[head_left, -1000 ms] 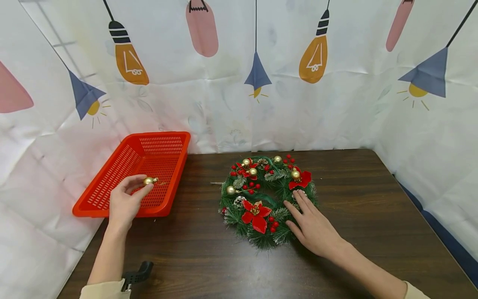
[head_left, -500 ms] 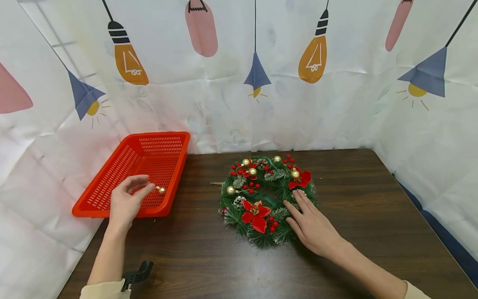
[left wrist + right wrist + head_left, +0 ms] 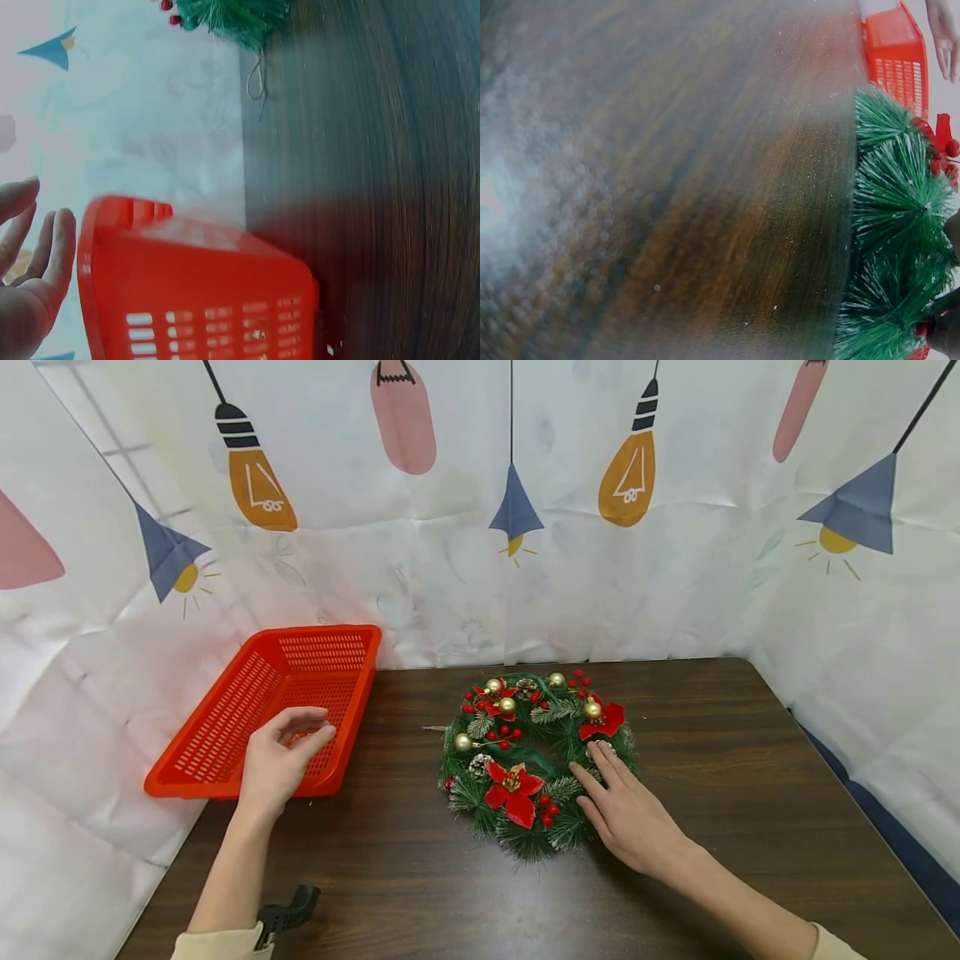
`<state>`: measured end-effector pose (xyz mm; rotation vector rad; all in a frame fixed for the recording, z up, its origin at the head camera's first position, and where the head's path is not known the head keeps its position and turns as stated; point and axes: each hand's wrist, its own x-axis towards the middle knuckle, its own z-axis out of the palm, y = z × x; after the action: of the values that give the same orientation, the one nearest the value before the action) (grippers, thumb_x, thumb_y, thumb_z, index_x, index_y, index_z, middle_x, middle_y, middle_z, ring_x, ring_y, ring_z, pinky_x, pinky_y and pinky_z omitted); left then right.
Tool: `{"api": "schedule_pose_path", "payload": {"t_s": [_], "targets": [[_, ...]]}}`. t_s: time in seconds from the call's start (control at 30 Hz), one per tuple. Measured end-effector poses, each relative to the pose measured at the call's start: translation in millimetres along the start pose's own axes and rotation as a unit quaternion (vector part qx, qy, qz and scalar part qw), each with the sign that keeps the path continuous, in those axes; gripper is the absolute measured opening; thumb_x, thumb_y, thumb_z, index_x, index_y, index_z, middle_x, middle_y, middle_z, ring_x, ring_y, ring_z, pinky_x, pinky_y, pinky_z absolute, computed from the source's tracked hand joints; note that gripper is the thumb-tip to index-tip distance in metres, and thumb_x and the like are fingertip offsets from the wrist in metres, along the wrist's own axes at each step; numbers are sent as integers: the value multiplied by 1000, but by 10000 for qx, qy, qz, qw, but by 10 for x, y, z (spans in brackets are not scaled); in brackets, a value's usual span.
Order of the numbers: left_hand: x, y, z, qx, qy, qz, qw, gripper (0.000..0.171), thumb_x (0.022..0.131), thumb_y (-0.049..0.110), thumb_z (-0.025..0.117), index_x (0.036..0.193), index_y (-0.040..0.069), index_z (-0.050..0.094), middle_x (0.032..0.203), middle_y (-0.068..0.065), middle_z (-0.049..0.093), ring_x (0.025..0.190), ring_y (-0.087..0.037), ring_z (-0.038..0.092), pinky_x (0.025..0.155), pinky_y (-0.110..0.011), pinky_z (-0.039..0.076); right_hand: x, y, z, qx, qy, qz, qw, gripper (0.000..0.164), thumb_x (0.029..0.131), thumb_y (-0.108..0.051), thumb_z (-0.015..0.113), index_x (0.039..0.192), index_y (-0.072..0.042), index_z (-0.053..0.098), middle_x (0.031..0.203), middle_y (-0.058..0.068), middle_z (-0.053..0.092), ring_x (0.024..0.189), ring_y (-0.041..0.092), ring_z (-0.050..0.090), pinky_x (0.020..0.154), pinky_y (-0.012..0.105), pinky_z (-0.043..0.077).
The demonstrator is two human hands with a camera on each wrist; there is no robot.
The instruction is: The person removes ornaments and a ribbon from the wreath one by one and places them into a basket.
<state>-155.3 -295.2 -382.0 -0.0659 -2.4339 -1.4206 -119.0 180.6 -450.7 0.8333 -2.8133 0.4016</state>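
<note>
Over the near right side of the red plastic basket (image 3: 258,693), my left hand (image 3: 273,764) hovers with its thumb and fingers apart and relaxed. Nothing shows between them in the left wrist view, where the hand (image 3: 34,277) is beside the basket's rim. Small gold spots show through the basket's slots there. My right hand (image 3: 633,818) rests on the right side of a green Christmas wreath (image 3: 468,793), fingers extended over the needles. The wreath carries red poinsettias (image 3: 512,793), red berries, pine cones and several gold baubles (image 3: 462,742).
A dark wooden table (image 3: 420,893) bears the basket at left and the wreath at centre. A white curtain (image 3: 450,577) printed with lamps and bulbs hangs behind and at the sides. A black strap (image 3: 288,914) sticks out at my left wrist.
The gold bauble that my left hand pinched has been let go and dropped into the basket. That hand has since shifted slightly right. My right hand has stayed on the wreath.
</note>
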Motion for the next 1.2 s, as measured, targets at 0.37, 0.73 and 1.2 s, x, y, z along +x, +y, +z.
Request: {"api": "schedule_pose_path", "payload": {"t_s": [0.37, 0.73, 1.2], "targets": [[-5, 189, 237, -378, -367, 193, 9984, 32, 97, 20, 75, 123, 2, 68, 118, -16, 68, 102, -8, 66, 88, -14, 52, 3, -3, 0, -36, -46, 27, 10000, 54, 106, -30, 57, 151, -1, 49, 163, 27, 25, 152, 42, 19, 118, 56, 28], [49, 215, 457, -648, -506, 365, 9959, 26, 95, 15, 77, 117, 2, 70, 114, -15, 68, 101, -13, 66, 87, -18, 55, 4, 1, 4, -17, -72, 45, 10000, 54, 107, -31, 57, 151, -2, 49, 164, 27, 24, 152, 43, 19, 118, 56, 28], [99, 249, 831, -1140, -1010, 166, 9882, 26, 95, 14, 77, 117, 2, 71, 117, -13, 69, 103, -21, 68, 89, -22, 56, 8, -2, 12, -49, -72, 32, 10000, 54, 106, -30, 58, 151, -1, 49, 163, 27, 24, 152, 42, 19, 118, 56, 28]]}}
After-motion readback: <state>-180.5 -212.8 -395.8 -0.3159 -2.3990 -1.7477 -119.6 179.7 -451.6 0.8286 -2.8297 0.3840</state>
